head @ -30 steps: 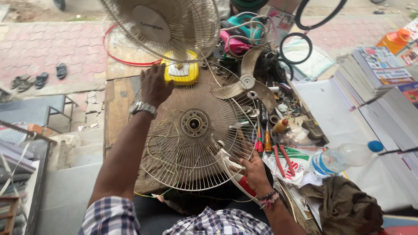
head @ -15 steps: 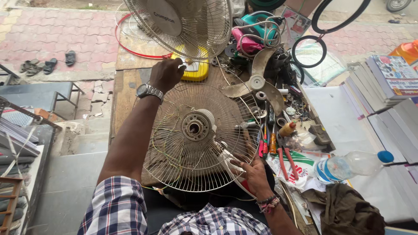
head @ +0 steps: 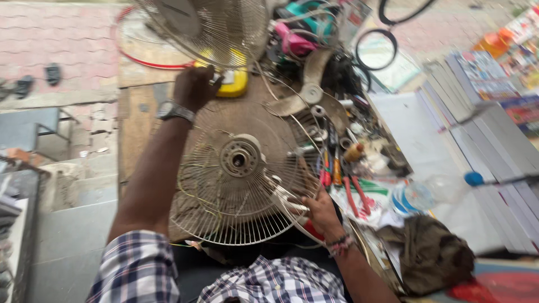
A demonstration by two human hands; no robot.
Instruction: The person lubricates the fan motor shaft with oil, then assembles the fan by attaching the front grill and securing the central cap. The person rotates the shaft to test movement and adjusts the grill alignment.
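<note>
A round wire fan guard [head: 241, 174] with a metal hub at its middle lies flat on a wooden workbench [head: 135, 120]. My right hand [head: 321, 209] grips the guard's near right rim. My left hand [head: 193, 87], with a wristwatch on the wrist, reaches to the guard's far edge, fingers closed there beside a yellow box [head: 236, 81]. A second fan guard [head: 208, 28] stands tilted behind it. A beige fan blade [head: 310, 92] lies to the right of the guard.
Red and orange handled screwdrivers and pliers [head: 337, 174] lie right of the guard. A clear plastic bottle [head: 432, 191], a brown cloth [head: 426, 252] and stacked books [head: 488, 112] are at the right. Black rubber belts [head: 376, 47] hang beyond. Brick paving with sandals [head: 39, 78] lies left.
The view has shifted and blurred. The guard has slid a little toward me, and my left hand stays at its far rim near the yellow box. My right hand keeps its grip.
</note>
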